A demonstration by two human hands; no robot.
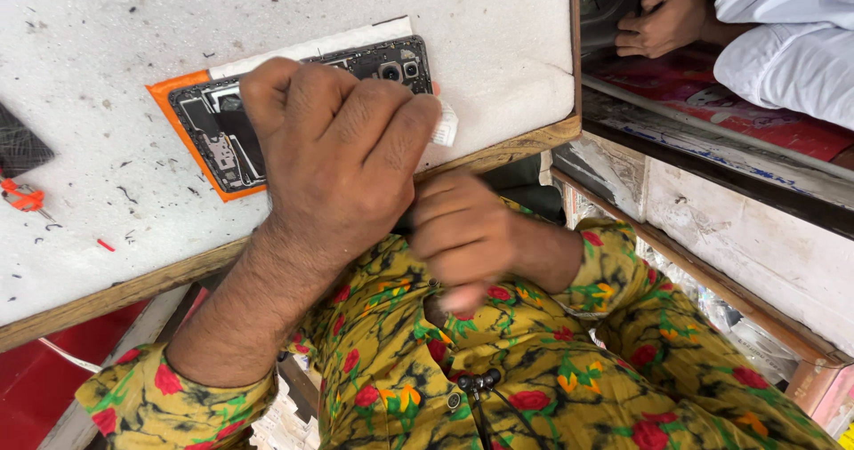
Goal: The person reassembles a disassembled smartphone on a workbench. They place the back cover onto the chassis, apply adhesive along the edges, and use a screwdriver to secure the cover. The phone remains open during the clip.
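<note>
White foam covers the bench (498,41), where the opened phone (222,130) lies on an orange sheet (169,90), half hidden under the left hand (338,156). That grip is curled closed, pinching a small white strip (447,125); the right hand (463,232) is fisted just off the bench edge, contents unseen. A hard tug might tear the strip or drag the phone off.

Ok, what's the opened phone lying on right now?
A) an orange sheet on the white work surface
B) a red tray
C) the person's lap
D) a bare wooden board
A: the phone, back off and its insides showing, lies on an orange sheet on the white work surface, partly covered by the left hand.
</note>
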